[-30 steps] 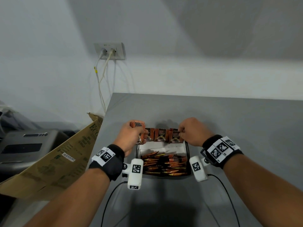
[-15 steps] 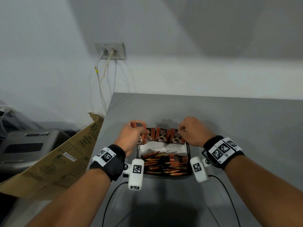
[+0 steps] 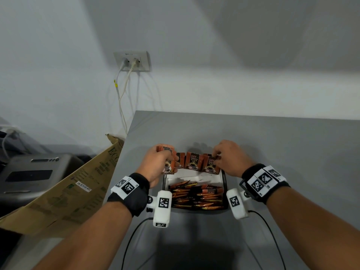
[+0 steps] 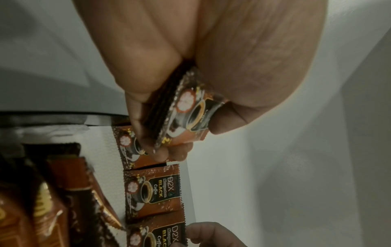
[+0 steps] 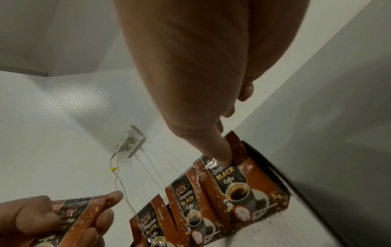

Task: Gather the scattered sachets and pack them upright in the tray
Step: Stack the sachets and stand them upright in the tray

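A black tray with a white lining sits on the grey table. Its near part is filled with packed orange-brown sachets. Along the far wall stands a row of upright coffee sachets. My left hand grips a stack of sachets over the row's left end. My right hand pinches the top of the rightmost upright sachet, thumb on its front.
A cardboard box and a grey machine stand off the table's left edge. A wall socket with hanging cables is behind. Two black cables trail from the wrist cameras across the near table.
Both hands have stayed at the far end of the tray and only edged slightly away from me. The left hand still holds its stack.
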